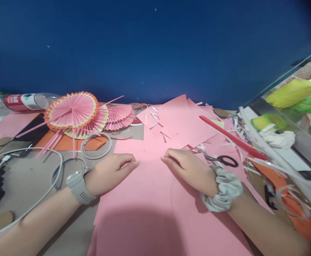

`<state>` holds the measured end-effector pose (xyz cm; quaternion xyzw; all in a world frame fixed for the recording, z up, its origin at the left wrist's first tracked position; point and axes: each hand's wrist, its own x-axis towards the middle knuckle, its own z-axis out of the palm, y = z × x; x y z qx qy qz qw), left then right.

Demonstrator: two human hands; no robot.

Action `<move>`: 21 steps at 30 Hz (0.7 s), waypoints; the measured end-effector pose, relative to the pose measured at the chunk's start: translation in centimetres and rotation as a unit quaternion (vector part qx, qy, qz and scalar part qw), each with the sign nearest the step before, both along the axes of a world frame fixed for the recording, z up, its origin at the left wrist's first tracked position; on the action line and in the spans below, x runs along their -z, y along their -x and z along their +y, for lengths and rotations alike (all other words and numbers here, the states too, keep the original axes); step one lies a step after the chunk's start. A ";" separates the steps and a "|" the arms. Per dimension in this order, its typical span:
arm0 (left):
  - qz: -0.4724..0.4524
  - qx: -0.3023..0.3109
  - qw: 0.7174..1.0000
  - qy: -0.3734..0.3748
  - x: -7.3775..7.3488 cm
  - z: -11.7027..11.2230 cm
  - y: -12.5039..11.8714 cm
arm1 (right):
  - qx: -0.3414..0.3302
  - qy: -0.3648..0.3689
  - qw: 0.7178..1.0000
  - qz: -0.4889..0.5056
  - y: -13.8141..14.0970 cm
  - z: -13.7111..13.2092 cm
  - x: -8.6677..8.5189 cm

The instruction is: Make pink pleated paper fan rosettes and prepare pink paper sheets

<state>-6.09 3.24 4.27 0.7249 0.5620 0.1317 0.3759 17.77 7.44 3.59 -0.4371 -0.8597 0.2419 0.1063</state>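
Observation:
A large pink paper sheet [150, 199] lies flat on the table in front of me. My left hand [110, 172], with a grey watch on the wrist, rests on the sheet's left part, fingers curled and pressed down on the paper. My right hand [190, 169], with a grey scrunchie on the wrist, presses the sheet near its far edge, fingers bent and together. The fingertips of both hands point toward each other, a short gap apart. Scissors with black handles [221, 160] lie just right of my right hand.
Folded pink paper fans [72, 110] lie at the back left, with a plastic bottle [24, 101] behind them. More pink sheets [182, 121], a red stick [232, 138] and paper scraps cover the right. White cables [46, 170] and a tape ring [96, 145] sit at left. A blue wall stands behind.

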 end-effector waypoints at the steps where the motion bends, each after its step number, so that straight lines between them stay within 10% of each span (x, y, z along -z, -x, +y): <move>1: -0.005 -0.004 1.000 -0.001 0.3 0.0 0.0 | -0.002 -0.002 1.000 0.002 0.1 0.0 0.6; 21: 0.018 -0.039 0.999 -0.018 1.8 -0.7 -0.4 | 0.005 -0.035 0.999 0.018 0.3 0.0 2.6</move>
